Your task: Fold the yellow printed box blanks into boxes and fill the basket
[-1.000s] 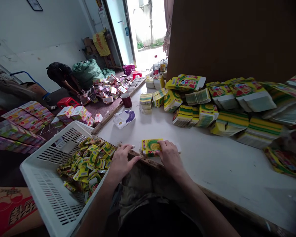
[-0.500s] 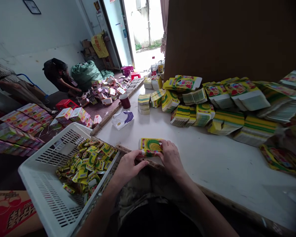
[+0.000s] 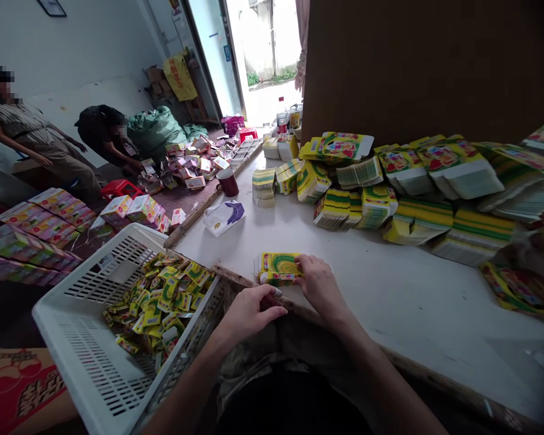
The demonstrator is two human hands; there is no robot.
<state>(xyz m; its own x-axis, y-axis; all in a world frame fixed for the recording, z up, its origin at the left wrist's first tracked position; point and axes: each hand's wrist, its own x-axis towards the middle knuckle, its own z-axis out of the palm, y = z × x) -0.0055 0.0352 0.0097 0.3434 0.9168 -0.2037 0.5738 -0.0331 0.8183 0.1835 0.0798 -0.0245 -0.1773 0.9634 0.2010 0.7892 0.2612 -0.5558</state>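
Note:
A small stack of flat yellow-and-green cartons lies on the white table near its front edge. My right hand rests against the stack's right side, its fingers curled on the top carton. Just left of the stack, at the table's edge, my left hand has its fingers curled and its fingertips close to the stack's lower left corner. Whether it touches a carton is unclear. A white plastic basket with several folded yellow boxes stands at my left.
Large piles of flat yellow cartons fill the back and right of the table. A maroon mug and a white packet sit at the far left. Two people work on the floor among pink boxes. A red carton lies lower left.
My left hand has moved right along the table's edge, from the basket rim to beside the carton stack. The right hand stays on the stack. A person has come into view at left.

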